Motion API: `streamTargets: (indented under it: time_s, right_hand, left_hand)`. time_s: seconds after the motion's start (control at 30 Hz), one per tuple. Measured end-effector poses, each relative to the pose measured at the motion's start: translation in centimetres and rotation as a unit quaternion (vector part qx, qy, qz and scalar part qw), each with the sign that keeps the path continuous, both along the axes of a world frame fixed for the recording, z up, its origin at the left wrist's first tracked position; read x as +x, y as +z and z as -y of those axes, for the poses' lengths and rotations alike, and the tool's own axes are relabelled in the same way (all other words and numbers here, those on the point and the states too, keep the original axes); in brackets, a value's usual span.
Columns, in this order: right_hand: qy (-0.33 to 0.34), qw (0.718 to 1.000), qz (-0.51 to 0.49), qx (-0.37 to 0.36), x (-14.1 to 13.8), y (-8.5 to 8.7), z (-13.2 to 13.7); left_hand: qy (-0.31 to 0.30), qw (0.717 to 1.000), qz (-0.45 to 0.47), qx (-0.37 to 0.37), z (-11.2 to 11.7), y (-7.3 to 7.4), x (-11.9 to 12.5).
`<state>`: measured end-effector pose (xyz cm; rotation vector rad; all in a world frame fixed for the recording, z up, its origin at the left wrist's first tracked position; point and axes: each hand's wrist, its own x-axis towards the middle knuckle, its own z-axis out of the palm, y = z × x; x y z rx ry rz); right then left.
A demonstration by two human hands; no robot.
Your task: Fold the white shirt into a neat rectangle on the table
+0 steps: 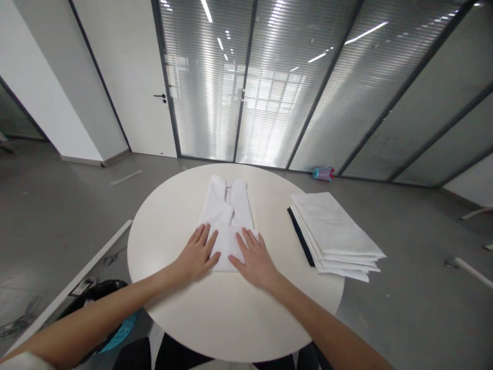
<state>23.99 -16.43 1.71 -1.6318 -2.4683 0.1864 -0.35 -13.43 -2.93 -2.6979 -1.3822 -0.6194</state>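
Note:
A white garment [218, 208], apparently a shirt, lies partly folded on the round white table [165, 205]. Its sides are turned inward along a middle gap, and its near end is folded up over the rest. My left hand [197, 253] rests flat on the left of that folded end, fingers stretched out. On the right side of the same fold lies my right hand [254, 258], palm down with its fingers spread. Neither hand grips the cloth. My palms cover part of the folded edge.
A stack of folded white cloth [335, 226] with a dark piece [300, 236] in it overhangs the table's right edge. Left below stands a bin with a black bag [96, 298]. A blue and pink object [323, 173] lies on the floor by the glass wall.

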Motion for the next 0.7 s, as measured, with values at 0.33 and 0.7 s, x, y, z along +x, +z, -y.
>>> streamTargets:
  time_s: [0.33,0.7]
  right_hand:
    - [-0.204,0.945,-0.257,-0.005,1.2,5.6,-20.4]
    - [-0.3,0.889,-0.333,-0.09,2.0,0.5,-32.9]
  left_hand:
    - [0.144,0.889,0.309,-0.305,-18.3,9.8,-1.3]
    - [0.246,0.747,0.442,-0.432,-31.1,7.0,1.7]
